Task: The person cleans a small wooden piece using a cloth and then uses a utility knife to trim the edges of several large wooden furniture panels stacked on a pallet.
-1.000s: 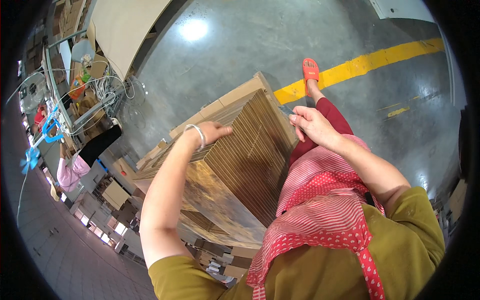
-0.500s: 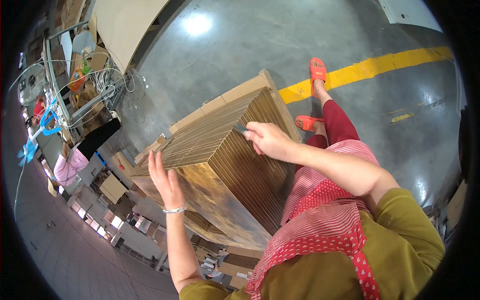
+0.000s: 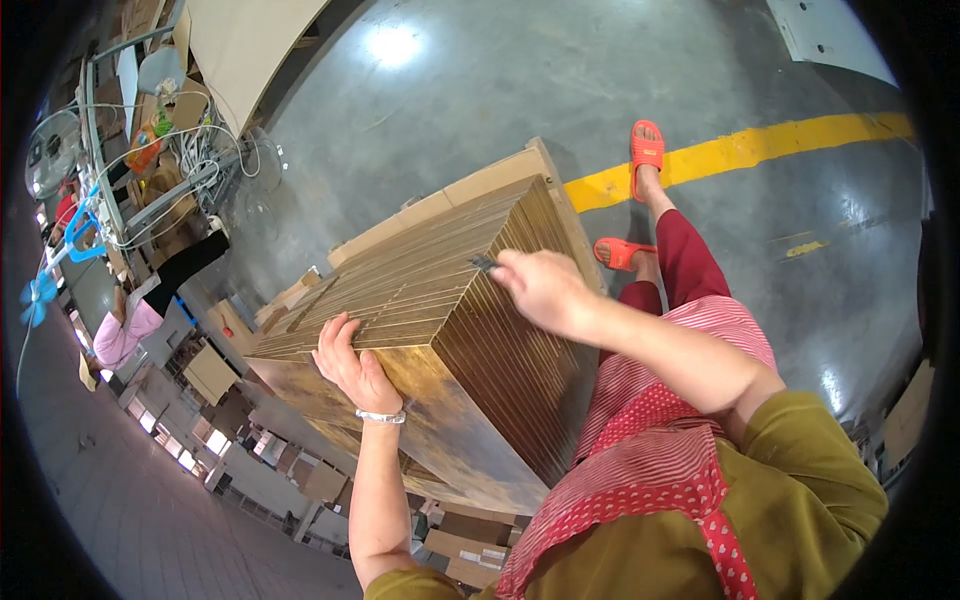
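A thick stack of flat panels point(image 3: 490, 430) fills the middle, their thin edges forming close-set brown and gold lines. The front panel carries a mottled gold, brown and grey picture. My left hand point(image 3: 352, 368) lies at that panel's upper edge, fingers bent over it and thumb against the printed face. In my right hand point(image 3: 545, 290), somewhat blurred, is a small dark flat tool point(image 3: 483, 262). Its tip is at the corner line where the panels' top and side edges meet; whether it touches them I cannot tell.
Behind the stack stands a cardboard-edged board point(image 3: 440, 205). A yellow floor line point(image 3: 740, 150) runs past my red sandals point(image 3: 647, 145). Far left are a metal frame with tangled cables point(image 3: 205, 165), a blue fan point(image 3: 38, 298) and a person in pink point(image 3: 128, 330). A pale tabletop point(image 3: 245, 50) stands beyond.
My left hand has come down from a raised, flat pose onto the front panel's edge, its fingers now bent. My right hand has shifted slightly, still holding the dark tool.
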The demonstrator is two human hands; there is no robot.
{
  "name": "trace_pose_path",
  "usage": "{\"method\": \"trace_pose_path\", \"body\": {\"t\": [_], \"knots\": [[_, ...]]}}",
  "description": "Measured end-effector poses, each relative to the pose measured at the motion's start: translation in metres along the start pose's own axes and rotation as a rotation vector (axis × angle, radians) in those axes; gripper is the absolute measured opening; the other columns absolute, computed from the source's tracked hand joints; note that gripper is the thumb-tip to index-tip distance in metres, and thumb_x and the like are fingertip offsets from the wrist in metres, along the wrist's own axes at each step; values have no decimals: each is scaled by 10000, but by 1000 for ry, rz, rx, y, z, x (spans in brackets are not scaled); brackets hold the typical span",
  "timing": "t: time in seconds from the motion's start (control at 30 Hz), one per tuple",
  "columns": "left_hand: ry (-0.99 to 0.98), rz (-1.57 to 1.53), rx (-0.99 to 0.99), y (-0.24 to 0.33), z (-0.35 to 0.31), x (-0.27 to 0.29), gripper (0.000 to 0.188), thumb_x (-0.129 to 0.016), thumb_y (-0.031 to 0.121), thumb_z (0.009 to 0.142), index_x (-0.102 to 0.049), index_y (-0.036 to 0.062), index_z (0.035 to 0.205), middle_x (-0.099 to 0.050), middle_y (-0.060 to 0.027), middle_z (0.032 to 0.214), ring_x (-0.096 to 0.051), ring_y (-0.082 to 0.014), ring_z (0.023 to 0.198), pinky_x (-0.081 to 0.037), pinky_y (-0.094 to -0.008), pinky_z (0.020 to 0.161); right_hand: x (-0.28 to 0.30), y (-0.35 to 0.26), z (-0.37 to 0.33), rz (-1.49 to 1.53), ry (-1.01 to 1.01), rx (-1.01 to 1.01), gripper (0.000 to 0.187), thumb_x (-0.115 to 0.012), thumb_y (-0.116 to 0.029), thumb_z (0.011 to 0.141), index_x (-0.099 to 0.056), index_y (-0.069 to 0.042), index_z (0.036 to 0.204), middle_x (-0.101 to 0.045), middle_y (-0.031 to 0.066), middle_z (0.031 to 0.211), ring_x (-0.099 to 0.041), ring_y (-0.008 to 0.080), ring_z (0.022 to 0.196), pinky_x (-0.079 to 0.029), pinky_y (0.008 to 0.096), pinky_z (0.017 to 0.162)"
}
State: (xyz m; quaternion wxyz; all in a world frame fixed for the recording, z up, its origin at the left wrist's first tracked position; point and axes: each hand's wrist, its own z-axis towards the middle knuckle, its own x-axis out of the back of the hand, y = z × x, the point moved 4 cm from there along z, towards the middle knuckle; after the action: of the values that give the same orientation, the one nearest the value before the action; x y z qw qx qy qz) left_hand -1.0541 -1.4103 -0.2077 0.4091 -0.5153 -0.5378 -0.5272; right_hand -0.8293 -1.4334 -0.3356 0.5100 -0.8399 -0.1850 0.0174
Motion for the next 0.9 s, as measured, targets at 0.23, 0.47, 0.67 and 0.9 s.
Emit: {"method": "trace_pose_path", "body": {"t": [0.23, 0.47, 0.67, 0.9], "knots": [[8, 10, 16, -2, -1, 1, 551, -261, 503, 926, -572, 71, 1069, -543, -92, 1201, -425, -293, 1210, -135, -487, 1067, 2, -21, -4, 108, -141, 62, 236, -482, -228, 934, -514, -45, 787, -572, 167, 646, -602, 331, 648, -447, 448, 578], [9, 24, 7, -4, -2, 0, 517, -272, 471, 930, -563, 64, 1057, -551, -104, 1169, -440, -295, 1185, -141, -478, 1064, 9, 21, 10, 41, -92, -73, 254, -468, -265, 925, -593, -44, 917, -629, 198, 783, -619, 368, 769, -465, 475, 701], [22, 4, -8, 2, -1, -3, 495, -283, 452, 927, -560, 63, 1057, -551, -108, 1162, -440, -298, 1183, -139, -477, 1062, -4, 69, 26, -146, -279, -215, 238, -469, -228, 916, -589, -28, 867, -623, 196, 782, -611, 364, 781, -475, 455, 707], [17, -8, -18, -1, 0, 2, 513, -273, 465, 930, -564, 56, 1038, -553, -110, 1147, -448, -303, 1165, -165, -471, 1046, 11, -4, 20, 26, -239, -40, 259, -483, -261, 911, -611, -38, 887, -625, 193, 781, -599, 387, 817, -457, 467, 735]]}}
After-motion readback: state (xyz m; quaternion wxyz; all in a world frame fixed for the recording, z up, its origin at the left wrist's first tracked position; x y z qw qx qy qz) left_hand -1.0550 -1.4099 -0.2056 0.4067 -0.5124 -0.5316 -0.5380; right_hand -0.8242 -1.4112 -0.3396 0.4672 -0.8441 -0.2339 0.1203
